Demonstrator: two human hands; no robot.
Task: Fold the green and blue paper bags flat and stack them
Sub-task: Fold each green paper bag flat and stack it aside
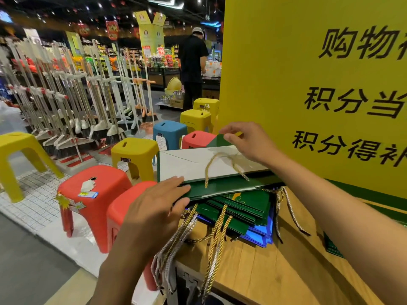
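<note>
Shop interior, dark ceiling (66, 5) with small spotlights. Broom rack (66, 95) far left. Red stools (94, 194), yellow stools (134, 153), blue stool (169, 130) on white tiled floor (33, 205). Yellow sign board (286, 73) right, behind wooden surface (275, 271).

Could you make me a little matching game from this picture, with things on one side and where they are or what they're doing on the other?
1. left hand
2. right hand
3. blue bags
4. gold cord

A. at the bottom of the pile
B. pinches the top green bag's far corner
C. lies across that bag's white inside
D. holds that bag's near edge

Pairs: 1-D, 2-B, 3-A, 4-C
</note>
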